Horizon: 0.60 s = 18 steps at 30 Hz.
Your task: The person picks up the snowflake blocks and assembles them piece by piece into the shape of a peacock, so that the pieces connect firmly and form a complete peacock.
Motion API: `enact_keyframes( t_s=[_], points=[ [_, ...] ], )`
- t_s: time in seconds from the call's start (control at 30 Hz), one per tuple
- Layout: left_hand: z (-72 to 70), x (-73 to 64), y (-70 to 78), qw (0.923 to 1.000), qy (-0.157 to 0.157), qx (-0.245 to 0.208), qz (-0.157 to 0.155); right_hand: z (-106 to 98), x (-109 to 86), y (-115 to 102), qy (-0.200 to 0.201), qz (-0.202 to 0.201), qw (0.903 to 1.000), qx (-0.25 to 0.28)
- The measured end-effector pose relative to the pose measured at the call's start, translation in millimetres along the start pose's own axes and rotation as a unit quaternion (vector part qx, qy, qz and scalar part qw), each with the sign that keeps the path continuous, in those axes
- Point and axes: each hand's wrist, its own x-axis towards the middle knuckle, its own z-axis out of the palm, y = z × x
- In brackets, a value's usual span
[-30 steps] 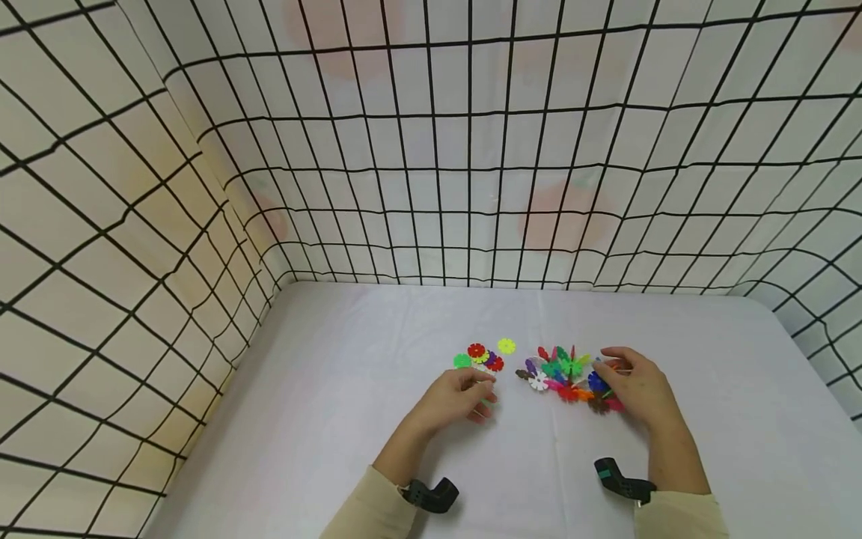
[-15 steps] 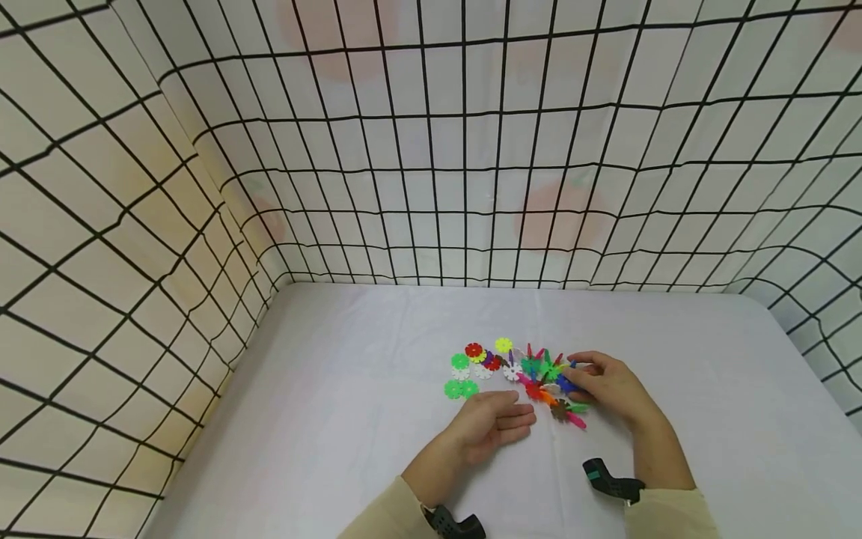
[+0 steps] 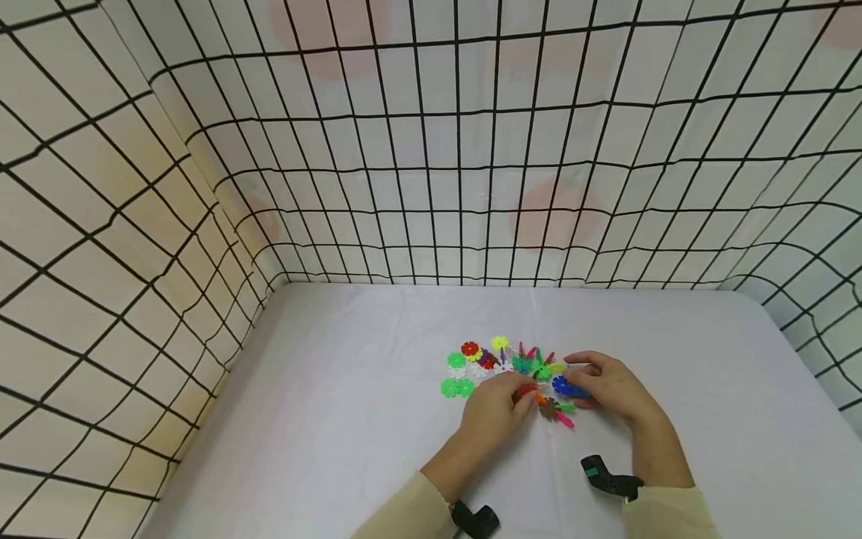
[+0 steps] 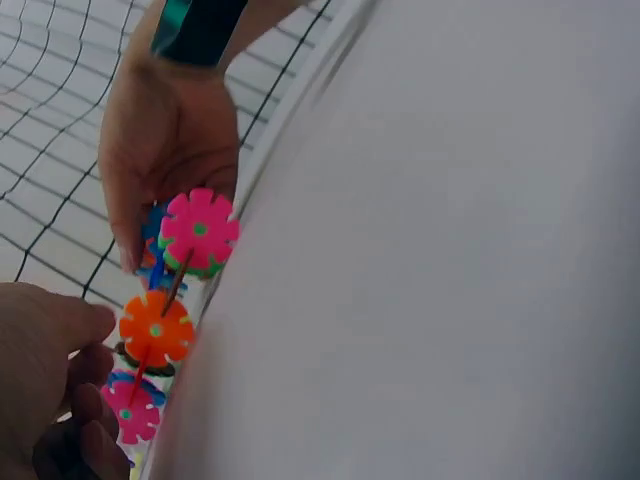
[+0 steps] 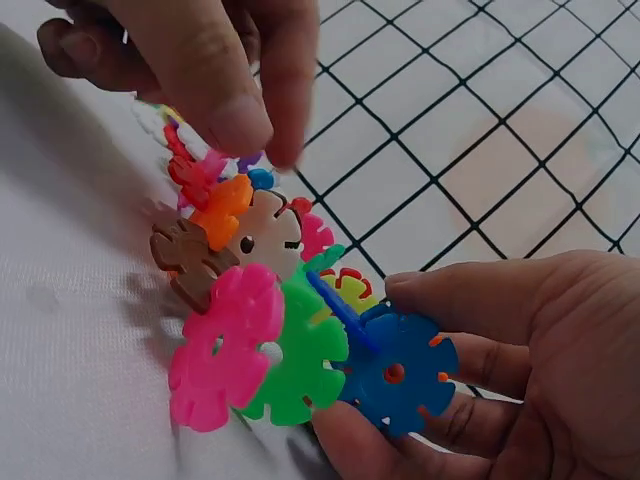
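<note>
A cluster of interlocking plastic snowflake discs [image 3: 539,367] lies on the white cloth, many colours slotted together at angles. My right hand [image 3: 609,385] holds its blue disc [image 5: 415,350] between thumb and fingers at the right end. Beside that stand a green disc [image 5: 320,350] and a pink disc [image 5: 228,345]. My left hand [image 3: 494,408] is over the cluster's near left side, its thumb and forefinger bent toward each other. In the right wrist view these fingertips hang just above the orange disc [image 5: 222,212], with no disc visible between them. A brown disc [image 5: 185,265] sits below the orange one.
Loose discs lie left of the cluster: two green ones [image 3: 458,388], a red one [image 3: 469,348], a yellow one [image 3: 500,342] and several others. Black grid netting [image 3: 431,187] over white fabric walls the far side and both sides of the cloth surface [image 3: 323,404].
The cluster has shifted left and slightly turned with my right hand on it. My left hand has moved right from beside the loose discs, turned palm-up midway, then come over the cluster.
</note>
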Motion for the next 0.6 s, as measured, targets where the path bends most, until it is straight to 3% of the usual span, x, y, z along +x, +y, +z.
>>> enact_keyframes(
  t_s=[0.07,0.17,0.6],
  points=[
    [0.9,6.5,0.4,0.9989,-0.007,0.042,0.02,0,0.2,-1,-0.003,-0.001,1.0,0.006],
    [0.6,12.9,1.9,0.997,-0.027,0.067,0.028,1,-0.3,-2,-0.006,-0.002,1.0,0.003],
    [7.8,18.5,-2.8,0.9978,-0.026,0.061,0.003,7,1.2,-8,0.018,0.005,0.9995,-0.028]
  ],
)
